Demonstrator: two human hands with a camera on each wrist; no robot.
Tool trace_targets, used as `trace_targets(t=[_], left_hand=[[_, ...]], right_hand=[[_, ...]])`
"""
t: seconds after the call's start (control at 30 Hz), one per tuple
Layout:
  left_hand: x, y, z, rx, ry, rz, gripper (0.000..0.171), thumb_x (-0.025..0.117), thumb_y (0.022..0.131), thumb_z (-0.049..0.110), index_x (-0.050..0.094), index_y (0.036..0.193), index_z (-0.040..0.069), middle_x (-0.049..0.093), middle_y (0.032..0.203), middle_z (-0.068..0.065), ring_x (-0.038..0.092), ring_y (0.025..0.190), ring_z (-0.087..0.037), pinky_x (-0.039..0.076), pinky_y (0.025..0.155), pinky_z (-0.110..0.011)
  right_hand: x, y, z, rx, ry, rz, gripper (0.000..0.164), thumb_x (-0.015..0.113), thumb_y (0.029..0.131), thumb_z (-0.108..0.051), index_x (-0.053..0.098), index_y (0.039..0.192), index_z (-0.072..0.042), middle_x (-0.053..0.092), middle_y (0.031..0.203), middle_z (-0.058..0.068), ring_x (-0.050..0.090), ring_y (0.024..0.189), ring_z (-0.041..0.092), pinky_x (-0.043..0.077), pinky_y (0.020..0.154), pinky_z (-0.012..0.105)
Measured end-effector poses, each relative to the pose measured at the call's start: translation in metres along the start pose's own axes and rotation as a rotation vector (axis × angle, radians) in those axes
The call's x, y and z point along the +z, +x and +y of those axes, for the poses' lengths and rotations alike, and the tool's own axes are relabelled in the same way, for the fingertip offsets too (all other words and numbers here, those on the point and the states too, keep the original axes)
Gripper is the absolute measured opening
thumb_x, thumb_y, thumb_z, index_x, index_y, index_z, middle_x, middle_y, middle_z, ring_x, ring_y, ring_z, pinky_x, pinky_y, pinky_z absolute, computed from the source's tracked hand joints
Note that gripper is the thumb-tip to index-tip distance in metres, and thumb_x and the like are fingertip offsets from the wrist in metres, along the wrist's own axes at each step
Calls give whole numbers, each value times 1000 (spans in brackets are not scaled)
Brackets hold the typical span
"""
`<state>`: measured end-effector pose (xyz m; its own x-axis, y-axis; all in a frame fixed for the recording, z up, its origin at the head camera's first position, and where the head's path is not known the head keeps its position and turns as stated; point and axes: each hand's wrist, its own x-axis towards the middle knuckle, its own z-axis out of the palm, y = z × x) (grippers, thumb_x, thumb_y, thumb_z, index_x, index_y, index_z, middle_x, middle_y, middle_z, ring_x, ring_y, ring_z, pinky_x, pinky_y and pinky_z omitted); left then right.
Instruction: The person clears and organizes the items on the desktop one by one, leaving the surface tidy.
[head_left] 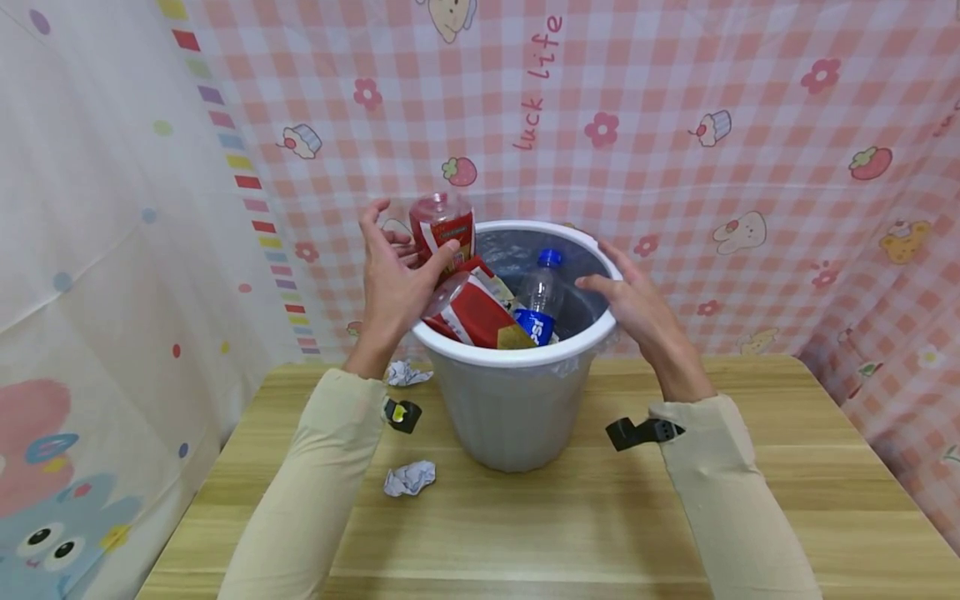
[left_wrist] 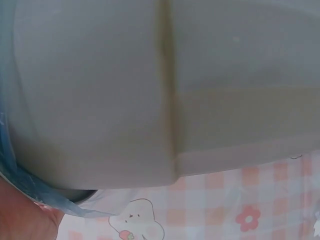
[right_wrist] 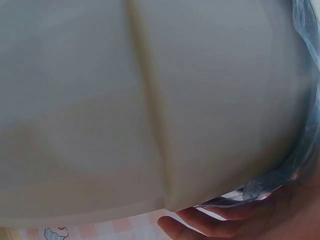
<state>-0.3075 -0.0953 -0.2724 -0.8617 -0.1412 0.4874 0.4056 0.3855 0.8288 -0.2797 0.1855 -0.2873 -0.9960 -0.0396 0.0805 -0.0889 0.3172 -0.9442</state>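
A grey trash can [head_left: 513,417] with a white rim and clear plastic liner stands on the wooden table. My left hand [head_left: 397,287] holds its left rim, the thumb lying over a red-labelled plastic bottle [head_left: 441,225] that sticks up there. Opposite, my right hand [head_left: 637,304] grips the rim, thumb inside and fingers outside. Within the can lie another red-labelled bottle [head_left: 483,317] and a Pepsi bottle [head_left: 542,296] with a blue cap. Both wrist views are mostly filled by the can's side, with part of the right hand [right_wrist: 235,220] below the liner.
One crumpled paper ball [head_left: 409,478] lies left of the can's base, and another crumpled paper [head_left: 408,373] is farther back. A pink checked curtain [head_left: 660,183] hangs behind the table [head_left: 525,542], and a white curtain hangs to the left.
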Motion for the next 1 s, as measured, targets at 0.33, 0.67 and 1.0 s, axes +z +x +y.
trace_targets(t=[0.33,0.67,1.0], left_hand=[[-2,0,1,-19,34,-37,91,75,84,47,15,151,32,51,126,-13,61,114,-29,50,98,-43],[-3,-2,2,-37,30,-43,87,74,84,46,18,149,32,51,128,-13,57,117,-28,48,100,-40],[-2,-1,0,-29,39,-97,80,72,88,40,22,150,28,51,133,-15,55,119,-28,46,103,-41]], right_hand=[[1,1,0,-13,-8,3,75,55,98,-27,14,160,-24,44,150,19,68,99,34,57,74,32],[1,1,1,-12,-5,5,75,55,98,-27,13,160,-25,44,150,19,69,95,32,57,71,30],[1,1,2,0,7,-3,74,54,98,-27,13,160,-26,39,153,18,64,104,36,56,73,29]])
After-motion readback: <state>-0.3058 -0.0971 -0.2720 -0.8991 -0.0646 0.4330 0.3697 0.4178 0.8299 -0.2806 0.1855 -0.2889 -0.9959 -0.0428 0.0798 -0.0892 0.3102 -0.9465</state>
